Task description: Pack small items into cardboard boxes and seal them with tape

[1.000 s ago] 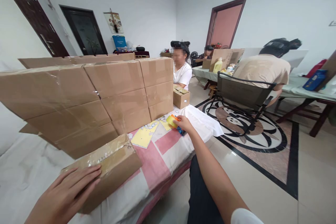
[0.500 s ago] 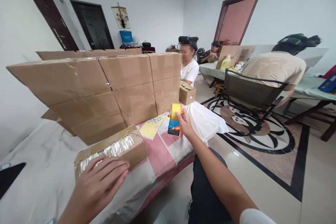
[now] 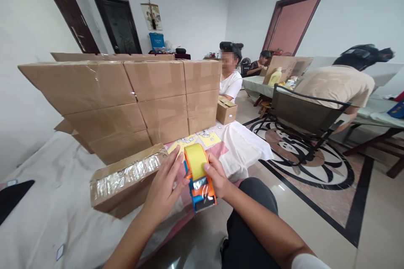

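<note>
My right hand (image 3: 217,176) grips a tape dispenser (image 3: 200,189), blue and orange with a wide yellow roll, in front of my body. On the dispenser's left side is my left hand (image 3: 166,185), its fingers stretched out and its thumb close to the frame; whether it touches cannot be told. Behind my left hand lies a long cardboard box (image 3: 126,180) with shiny clear tape along its top. Beyond it, several cardboard boxes (image 3: 160,80) are stacked like a wall on the cloth-covered surface.
A smaller cardboard box (image 3: 226,111) stands by the stack's right end, beside a person in white (image 3: 232,84). Another person sits in a dark chair (image 3: 309,109) at the right. A dark flat object (image 3: 14,197) lies at the left edge of the bed-like surface (image 3: 38,222).
My left hand has left the taped box and moved right to the dispenser. My right hand has brought the dispenser down and closer to me.
</note>
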Available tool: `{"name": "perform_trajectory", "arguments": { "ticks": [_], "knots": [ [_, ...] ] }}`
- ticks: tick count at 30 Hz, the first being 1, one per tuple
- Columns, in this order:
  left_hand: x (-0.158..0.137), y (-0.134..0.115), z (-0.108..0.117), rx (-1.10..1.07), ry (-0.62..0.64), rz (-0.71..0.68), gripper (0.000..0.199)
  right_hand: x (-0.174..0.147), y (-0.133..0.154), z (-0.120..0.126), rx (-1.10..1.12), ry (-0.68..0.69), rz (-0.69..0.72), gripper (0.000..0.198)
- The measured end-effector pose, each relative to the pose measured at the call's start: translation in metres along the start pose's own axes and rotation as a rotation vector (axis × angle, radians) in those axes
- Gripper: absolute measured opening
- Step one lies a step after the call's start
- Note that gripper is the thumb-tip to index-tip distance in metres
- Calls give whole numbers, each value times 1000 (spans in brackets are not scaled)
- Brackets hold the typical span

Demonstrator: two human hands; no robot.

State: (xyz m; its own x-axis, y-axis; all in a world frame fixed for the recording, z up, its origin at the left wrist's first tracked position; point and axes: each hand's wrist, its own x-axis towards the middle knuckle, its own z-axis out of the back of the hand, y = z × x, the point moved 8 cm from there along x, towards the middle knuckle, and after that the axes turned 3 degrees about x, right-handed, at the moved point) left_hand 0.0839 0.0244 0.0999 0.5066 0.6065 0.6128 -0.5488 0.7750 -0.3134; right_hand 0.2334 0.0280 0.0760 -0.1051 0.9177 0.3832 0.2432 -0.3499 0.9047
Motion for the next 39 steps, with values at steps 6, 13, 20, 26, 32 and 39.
{"name": "perform_trajectory", "arguments": {
  "ticks": [6, 13, 20, 26, 32, 39],
  "knots": [
    [2, 0, -13, -51, 75, -73, 69, -2, 4, 0, 7, 93, -21, 56],
    [-13, 7, -24, 57, 88, -76, 71, -8, -11, -9, -45, 122, -25, 60],
    [-11, 12, -33, -101, -59, 43, 64, -1, -11, -5, -35, 131, 50, 54],
    [-28, 19, -49, -178, -118, 402, 46, -2, -7, 6, -171, -6, 190, 56],
    [-23, 2, -60, -404, -100, 441, 47, 4, -10, 14, -384, -34, 314, 47],
    [-30, -12, -56, -473, -39, 470, 48, 22, -17, 38, -430, -165, 340, 57]
  ]
}}
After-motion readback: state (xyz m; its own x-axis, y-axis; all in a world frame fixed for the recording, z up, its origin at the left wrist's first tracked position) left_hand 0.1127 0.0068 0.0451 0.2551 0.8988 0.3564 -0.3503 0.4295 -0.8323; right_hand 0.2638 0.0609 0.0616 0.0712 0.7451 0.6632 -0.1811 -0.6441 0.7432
